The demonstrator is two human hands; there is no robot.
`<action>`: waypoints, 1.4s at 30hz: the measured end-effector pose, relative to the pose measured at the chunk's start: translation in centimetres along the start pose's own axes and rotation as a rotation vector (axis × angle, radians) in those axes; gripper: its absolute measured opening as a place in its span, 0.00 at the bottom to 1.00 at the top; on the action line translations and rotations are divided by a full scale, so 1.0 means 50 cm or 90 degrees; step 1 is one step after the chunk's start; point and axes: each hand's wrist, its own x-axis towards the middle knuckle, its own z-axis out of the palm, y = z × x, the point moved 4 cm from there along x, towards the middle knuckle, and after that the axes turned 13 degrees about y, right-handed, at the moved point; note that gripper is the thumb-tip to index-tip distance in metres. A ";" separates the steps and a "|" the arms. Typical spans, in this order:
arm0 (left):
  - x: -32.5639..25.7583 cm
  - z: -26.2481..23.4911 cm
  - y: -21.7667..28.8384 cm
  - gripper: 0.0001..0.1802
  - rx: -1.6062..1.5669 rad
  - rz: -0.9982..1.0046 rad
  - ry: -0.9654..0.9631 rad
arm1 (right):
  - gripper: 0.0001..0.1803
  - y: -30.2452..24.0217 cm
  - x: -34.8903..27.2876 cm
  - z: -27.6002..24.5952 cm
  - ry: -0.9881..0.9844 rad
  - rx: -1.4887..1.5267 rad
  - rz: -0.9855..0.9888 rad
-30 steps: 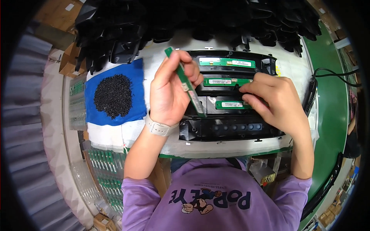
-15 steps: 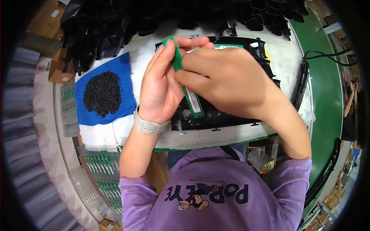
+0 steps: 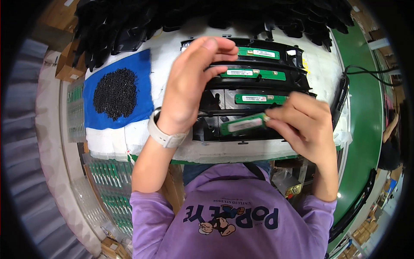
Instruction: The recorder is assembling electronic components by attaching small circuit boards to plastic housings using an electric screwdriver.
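My right hand (image 3: 306, 123) pinches one end of a narrow green circuit board (image 3: 243, 124) with a white label. It holds the board slightly tilted over the nearest black plastic housing (image 3: 206, 132). Farther back, three more labelled green boards lie in black housings: a far one (image 3: 258, 52), a middle one (image 3: 254, 74) and a nearer one (image 3: 255, 99). My left hand (image 3: 187, 84) is raised over the left ends of the housings, its fingers loosely curved and its thumb apart. Nothing shows in it, though its palm is partly hidden.
A heap of small black parts (image 3: 115, 94) lies on a blue cloth (image 3: 144, 71) at the left. Many black plastic pieces (image 3: 207, 15) are piled along the back. A cabled black tool (image 3: 340, 99) lies at the right edge. Trays of green boards (image 3: 110, 177) stand below on the left.
The green board has left my left hand and moved down and right in my right hand, now above the nearest housing. My hands have parted, uncovering the boards in the other housings.
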 end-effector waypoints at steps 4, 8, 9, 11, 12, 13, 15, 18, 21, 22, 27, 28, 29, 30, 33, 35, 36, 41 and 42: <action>0.013 -0.023 0.005 0.17 -0.027 -0.009 0.028 | 0.09 0.032 -0.078 0.014 -0.006 -0.009 0.100; 0.015 -0.018 -0.013 0.11 -0.030 -0.029 0.037 | 0.08 0.040 -0.098 0.041 -0.028 -0.037 0.122; 0.015 -0.017 -0.016 0.11 -0.029 -0.031 0.037 | 0.08 0.039 -0.097 0.043 -0.029 -0.040 0.114; 0.017 -0.013 -0.021 0.09 -0.028 -0.038 0.036 | 0.08 0.041 -0.096 0.044 -0.029 -0.049 0.108; 0.018 -0.013 -0.023 0.09 -0.028 -0.040 0.035 | 0.08 0.041 -0.095 0.044 -0.030 -0.060 0.100; 0.018 -0.012 -0.023 0.11 -0.006 -0.036 0.027 | 0.08 0.041 -0.094 0.042 -0.029 -0.061 0.102; 0.019 -0.011 -0.021 0.12 0.017 -0.031 0.021 | 0.09 0.039 -0.090 0.039 -0.056 -0.074 0.131; 0.014 -0.020 -0.001 0.11 0.014 -0.009 0.032 | 0.08 0.031 -0.080 0.041 -0.089 -0.091 0.115; -0.012 -0.046 0.045 0.07 0.083 0.075 0.059 | 0.09 0.017 -0.065 0.033 -0.142 -0.069 0.117; -0.026 -0.069 0.064 0.06 0.152 0.127 0.060 | 0.10 0.024 -0.067 0.017 -0.167 -0.053 0.108; -0.091 -0.233 0.153 0.04 0.723 0.444 0.458 | 0.14 0.151 -0.144 -0.157 0.256 -0.403 0.272; -0.086 -0.266 0.151 0.07 0.846 0.411 0.452 | 0.17 0.153 -0.144 -0.183 0.190 -0.557 0.393; -0.091 -0.299 0.150 0.10 0.983 0.382 0.428 | 0.24 0.194 -0.167 -0.199 0.119 -0.662 0.429; -0.102 -0.329 0.139 0.13 1.125 0.339 0.405 | 0.24 0.230 -0.182 -0.186 0.126 -0.642 0.416; -0.086 -0.347 0.114 0.13 1.130 0.328 0.406 | 0.39 0.283 -0.201 -0.189 0.027 -0.722 0.620; -0.077 -0.357 0.117 0.13 1.114 0.318 0.407 | 0.40 0.328 -0.220 -0.201 0.067 -0.699 0.603; -0.067 -0.358 0.114 0.13 1.098 0.303 0.392 | 0.41 0.352 -0.237 -0.212 0.098 -0.679 0.596; -0.059 -0.375 0.115 0.04 1.010 0.346 0.393 | 0.29 0.430 -0.285 -0.236 0.227 -0.290 0.665; -0.062 -0.360 0.121 0.03 1.035 0.371 0.422 | 0.24 0.460 -0.325 -0.245 0.288 -0.198 0.683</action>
